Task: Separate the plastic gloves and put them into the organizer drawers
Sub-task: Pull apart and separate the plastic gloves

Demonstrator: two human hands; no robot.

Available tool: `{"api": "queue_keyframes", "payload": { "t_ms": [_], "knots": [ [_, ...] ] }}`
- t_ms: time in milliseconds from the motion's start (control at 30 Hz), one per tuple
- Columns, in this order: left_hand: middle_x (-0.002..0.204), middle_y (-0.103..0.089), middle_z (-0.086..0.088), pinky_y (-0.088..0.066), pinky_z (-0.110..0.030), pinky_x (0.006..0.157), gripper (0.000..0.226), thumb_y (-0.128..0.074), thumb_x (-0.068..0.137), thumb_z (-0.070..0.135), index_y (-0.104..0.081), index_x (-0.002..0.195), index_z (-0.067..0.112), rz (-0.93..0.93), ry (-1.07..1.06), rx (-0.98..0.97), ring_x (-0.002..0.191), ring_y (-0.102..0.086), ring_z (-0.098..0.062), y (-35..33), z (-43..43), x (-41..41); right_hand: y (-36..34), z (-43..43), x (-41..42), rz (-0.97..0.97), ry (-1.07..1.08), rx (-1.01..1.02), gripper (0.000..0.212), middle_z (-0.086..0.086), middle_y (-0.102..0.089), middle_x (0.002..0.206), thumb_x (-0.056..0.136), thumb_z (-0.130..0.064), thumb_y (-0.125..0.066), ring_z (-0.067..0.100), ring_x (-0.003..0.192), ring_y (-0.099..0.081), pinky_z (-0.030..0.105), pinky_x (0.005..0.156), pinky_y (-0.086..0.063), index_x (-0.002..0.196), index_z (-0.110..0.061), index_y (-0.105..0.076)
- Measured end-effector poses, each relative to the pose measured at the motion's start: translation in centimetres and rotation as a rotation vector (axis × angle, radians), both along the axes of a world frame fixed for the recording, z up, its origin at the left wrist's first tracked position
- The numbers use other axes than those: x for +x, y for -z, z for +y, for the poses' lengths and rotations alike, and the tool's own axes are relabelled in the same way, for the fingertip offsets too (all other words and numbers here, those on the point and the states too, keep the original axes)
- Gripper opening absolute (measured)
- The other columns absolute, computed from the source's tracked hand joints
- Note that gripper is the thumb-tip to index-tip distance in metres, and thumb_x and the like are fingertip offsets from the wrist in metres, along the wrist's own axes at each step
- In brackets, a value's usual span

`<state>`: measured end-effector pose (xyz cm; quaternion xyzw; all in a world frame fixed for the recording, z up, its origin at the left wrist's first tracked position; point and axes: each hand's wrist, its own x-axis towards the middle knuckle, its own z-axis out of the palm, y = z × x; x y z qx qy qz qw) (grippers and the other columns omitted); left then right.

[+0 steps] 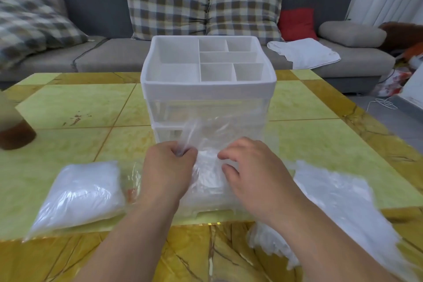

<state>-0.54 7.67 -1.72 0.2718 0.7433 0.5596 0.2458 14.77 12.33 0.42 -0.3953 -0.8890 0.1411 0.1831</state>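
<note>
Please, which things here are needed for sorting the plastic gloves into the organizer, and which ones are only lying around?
Belong to the job:
- organizer
- glove bundle, held by the left hand and the right hand
- glove pack
- loose gloves

Just lying about:
- blurred brown object
- white cloth
- red cushion
- checked cushions

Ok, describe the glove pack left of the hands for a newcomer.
On the yellow tiled table, before the white plastic drawer organizer, look left of the left hand. A plump clear bag of white gloves lies there, compact, unlike the loose plastic heap at right.
</note>
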Motion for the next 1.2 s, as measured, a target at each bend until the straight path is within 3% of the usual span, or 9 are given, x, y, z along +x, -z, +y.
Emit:
{"api": "queue_keyframes", "payload": {
  "t_ms": [133, 233, 433, 600, 700, 800, 900, 1000, 1200],
  "knots": [
    [0.048, -0.054, -0.008, -0.044, -0.036, 0.053, 0.031, -0.068, 0.08, 0.022, -0.057, 0.051, 0.016, 0.122, -0.026, -0.079, 0.048, -0.05, -0.028, 0.4, -0.3, -0.6, 1.6, 0.9, -0.8, -0.087, -0.015, -0.061, 0.036, -0.012, -0.055, 0.124, 0.097, -0.015, -0.053, 0.015, 0.117, -0.049, 0.026, 0.094, -0.042, 0.127, -0.03, -0.065],
    [0.06, -0.06, -0.02, -0.037, -0.03, 0.049, 0.027, -0.065, 0.085, 0.021, -0.061, 0.064, 0.004, 0.31, -0.011, -0.167, 0.05, -0.05, -0.027, 0.2, -0.7, -1.1, 2.5, 1.3, -1.2, -0.145, -0.033, -0.058, 0.043, -0.011, -0.053, 0.126, 0.091, -0.009, -0.058, 0.014, 0.118, -0.047, 0.024, 0.092, -0.041, 0.128, -0.03, -0.063],
    [0.05, -0.05, 0.006, -0.029, -0.025, 0.048, 0.04, -0.072, 0.083, 0.024, -0.048, 0.051, 0.018, 0.488, 0.021, -0.342, 0.056, -0.054, -0.017, -0.6, -1.3, -2.1, 2.3, 2.3, -1.2, -0.21, -0.07, -0.069, 0.048, -0.015, -0.052, 0.131, 0.087, -0.013, -0.064, 0.014, 0.122, -0.047, 0.029, 0.098, -0.044, 0.129, -0.035, -0.063],
    [0.073, -0.065, 0.011, -0.04, -0.026, 0.056, 0.006, -0.074, 0.084, 0.022, -0.071, 0.089, 0.022, 0.371, -0.071, -0.262, 0.068, -0.061, -0.014, -1.1, -1.6, -3.7, 2.4, 2.3, -1.2, -0.28, -0.092, -0.09, 0.052, -0.013, -0.049, 0.134, 0.086, -0.017, -0.067, 0.016, 0.126, -0.043, 0.031, 0.102, -0.043, 0.133, -0.037, -0.059],
    [0.083, -0.064, 0.014, -0.039, -0.028, 0.059, 0.023, -0.068, 0.086, 0.014, -0.065, 0.106, 0.024, 0.595, -0.202, -0.038, 0.072, -0.058, -0.017, -2.4, -2.3, -3.7, 2.6, 2.2, -1.5, -0.305, -0.107, -0.095, 0.055, -0.009, -0.048, 0.132, 0.085, -0.015, -0.067, 0.019, 0.125, -0.044, 0.033, 0.102, -0.044, 0.134, -0.038, -0.057],
    [0.091, -0.067, 0.013, -0.049, -0.03, 0.068, 0.021, -0.072, 0.085, 0.014, -0.07, 0.102, 0.025, 0.928, 0.187, 0.148, 0.078, -0.06, -0.014, -2.7, -2.3, -1.2, 2.8, 2.4, -1.8, -0.298, -0.101, -0.116, 0.06, -0.006, -0.049, 0.127, 0.081, -0.015, -0.067, 0.021, 0.123, -0.045, 0.035, 0.1, -0.045, 0.135, -0.037, -0.054],
    [0.11, -0.068, 0.012, -0.054, -0.033, 0.083, 0.023, -0.067, 0.088, 0.013, -0.073, 0.104, 0.027, 1.171, 0.533, -0.081, 0.102, -0.059, -0.013, -0.2, -1.5, 0.4, 2.7, 2.2, -1.8, -0.272, -0.108, -0.102, 0.055, -0.005, -0.05, 0.12, 0.08, -0.013, -0.065, 0.021, 0.118, -0.047, 0.036, 0.097, -0.046, 0.129, -0.034, -0.057],
    [0.128, -0.058, 0.011, -0.049, -0.03, 0.096, 0.036, -0.058, 0.089, 0.005, -0.066, 0.116, 0.027, 1.127, 0.492, -0.323, 0.12, -0.05, -0.012, 1.5, -1.3, -0.8, 2.6, 2.1, -1.8, -0.291, -0.133, -0.086, 0.048, -0.002, -0.051, 0.121, 0.081, -0.011, -0.062, 0.023, 0.116, -0.047, 0.035, 0.098, -0.045, 0.126, -0.029, -0.062],
    [0.131, -0.053, 0.012, -0.052, -0.036, 0.091, 0.057, -0.049, 0.084, -0.005, -0.054, 0.128, 0.031, 1.03, 0.514, -0.347, 0.115, -0.057, -0.018, 1.8, -0.8, -1.2, 2.6, 2.4, -1.7, -0.265, -0.095, -0.113, 0.034, -0.001, -0.051, 0.112, 0.083, -0.004, -0.057, 0.02, 0.105, -0.055, 0.028, 0.086, -0.046, 0.111, -0.018, -0.07]
  ]
}}
